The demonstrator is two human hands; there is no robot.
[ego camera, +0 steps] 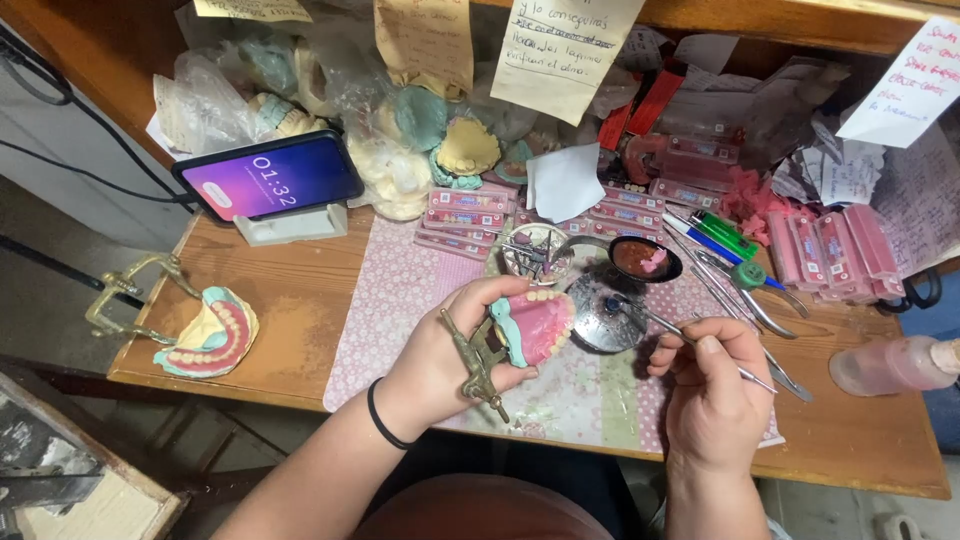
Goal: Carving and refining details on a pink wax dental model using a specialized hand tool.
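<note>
Dental technician's workbench, small workshop. Worn wooden table [300,300] with raised back ledge, covered in part by a pink flowered mat [400,290]. Evidence: heap of cream and teal plaster jaw casts in clear plastic bags [390,150]; pink flat cards of artificial teeth [465,212]; pink wax denture on a brass hinged articulator [520,335]; second wax denture on a teal-edged cast [208,335] at the table's left end; slim metal carving instruments [745,300]; black spoon of melted pink wax [645,260]; handwritten paper notes [565,50] hung above the clutter.
</note>
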